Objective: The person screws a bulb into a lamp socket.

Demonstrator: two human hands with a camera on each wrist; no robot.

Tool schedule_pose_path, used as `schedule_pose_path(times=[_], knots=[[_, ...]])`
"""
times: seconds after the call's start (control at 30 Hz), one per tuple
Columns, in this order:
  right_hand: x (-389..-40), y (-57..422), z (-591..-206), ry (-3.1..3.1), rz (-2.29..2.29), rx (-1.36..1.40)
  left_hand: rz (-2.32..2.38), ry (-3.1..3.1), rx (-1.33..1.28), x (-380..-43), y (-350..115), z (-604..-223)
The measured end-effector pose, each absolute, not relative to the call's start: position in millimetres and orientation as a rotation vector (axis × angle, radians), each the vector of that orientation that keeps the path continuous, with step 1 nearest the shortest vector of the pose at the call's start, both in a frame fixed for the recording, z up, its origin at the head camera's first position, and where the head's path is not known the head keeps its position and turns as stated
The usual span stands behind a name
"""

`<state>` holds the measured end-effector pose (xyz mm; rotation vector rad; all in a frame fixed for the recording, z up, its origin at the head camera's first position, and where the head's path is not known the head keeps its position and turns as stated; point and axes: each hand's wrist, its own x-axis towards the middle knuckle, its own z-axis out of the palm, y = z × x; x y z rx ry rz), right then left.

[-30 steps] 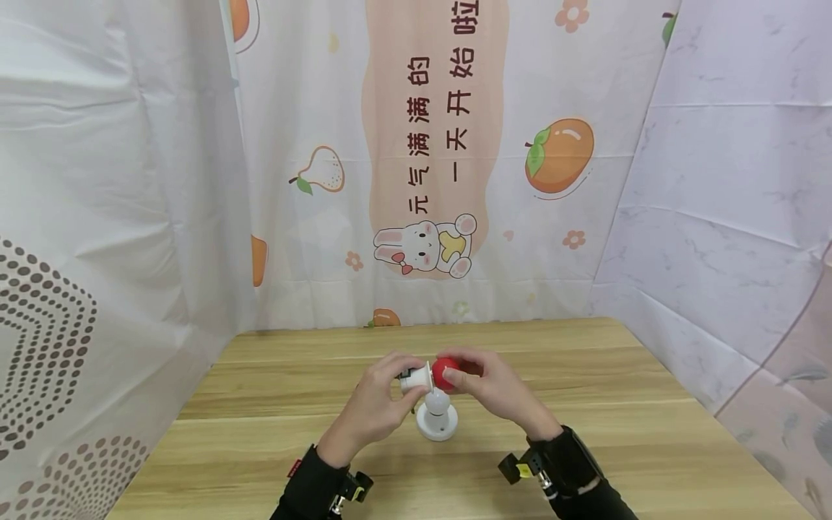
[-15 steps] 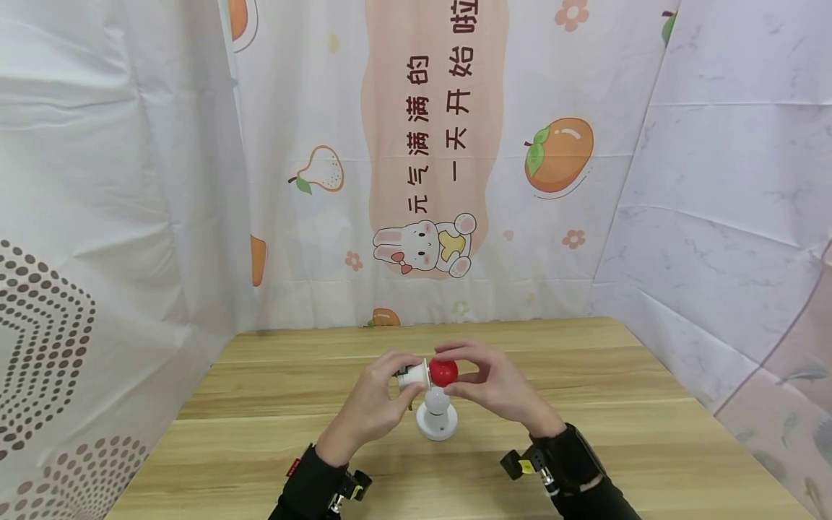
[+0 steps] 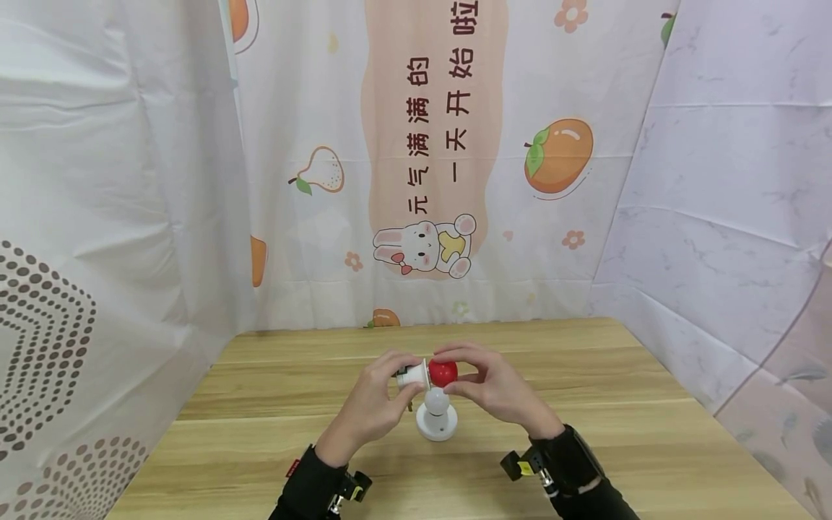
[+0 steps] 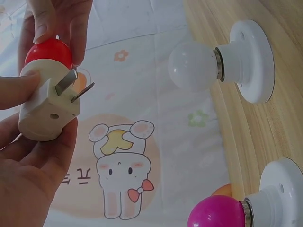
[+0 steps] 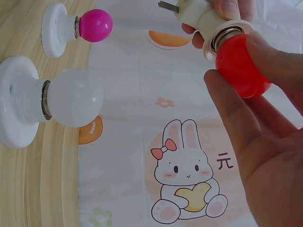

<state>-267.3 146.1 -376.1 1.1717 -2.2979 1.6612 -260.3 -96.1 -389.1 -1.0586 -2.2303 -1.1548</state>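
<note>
Above the middle of the table, my left hand [image 3: 373, 404] grips a white plug-in bulb socket [image 4: 42, 109], its thumb on one side and fingers around the other. Two flat metal prongs stick out of the socket in the left wrist view. My right hand [image 3: 497, 386] holds a red light bulb [image 5: 241, 68] between thumb and fingers. The bulb sits at the socket's mouth, and part of its metal screw base shows there in the right wrist view. Just below both hands, a white bulb [image 3: 437, 400] stands upright in a round white lamp holder [image 3: 438, 427].
A magenta bulb [image 5: 96, 25] in a second white holder [image 5: 54, 30] stands behind the white one, mostly hidden by my left hand in the head view. Around the wooden table [image 3: 292, 462] hang printed curtains [image 3: 312, 238] at the back and sides.
Over the second, my right hand's fingers have spread and shifted on the red bulb, exposing more of it. Bulb and socket have moved slightly left. The last half second shows almost no motion.
</note>
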Motion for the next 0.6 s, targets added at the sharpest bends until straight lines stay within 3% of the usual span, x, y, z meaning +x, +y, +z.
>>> schedule_pose_path(times=[0.6], knots=[[-265.4, 144.7, -374.4, -2.438, 1.617, 0.969, -1.149, -2.219, -1.072, -259.9, -95.5, -388.9]])
